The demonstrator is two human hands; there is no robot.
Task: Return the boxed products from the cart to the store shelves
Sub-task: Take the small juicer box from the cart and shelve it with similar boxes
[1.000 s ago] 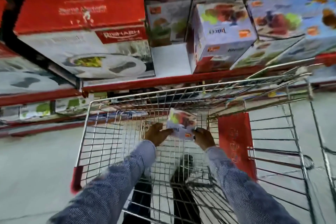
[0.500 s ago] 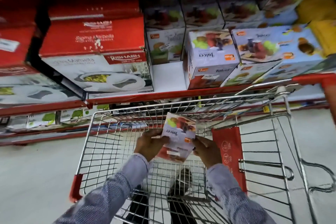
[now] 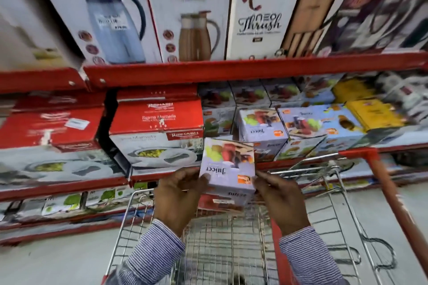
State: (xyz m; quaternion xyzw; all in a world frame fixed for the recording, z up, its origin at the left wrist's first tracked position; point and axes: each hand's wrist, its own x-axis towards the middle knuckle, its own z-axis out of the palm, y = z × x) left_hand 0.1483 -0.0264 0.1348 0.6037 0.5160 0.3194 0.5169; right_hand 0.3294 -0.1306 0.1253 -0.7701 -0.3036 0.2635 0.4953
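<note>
Here, left hand (image 3: 179, 194) and right hand (image 3: 279, 201) both grip juicer box (image 3: 228, 169), one on each side, fingers pressed on it. Box up in air above wire cart (image 3: 342, 203), in front of red shelf (image 3: 231, 71). More juicer boxes (image 3: 262, 126) on shelf just behind.

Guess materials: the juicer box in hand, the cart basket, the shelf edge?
Juicer box: printed cardboard, slightly glossy, crisp folded edges. Cart basket: bare metal wire, shiny welded grid. Shelf edge: likely red-painted steel, with visible bolt heads.
</note>
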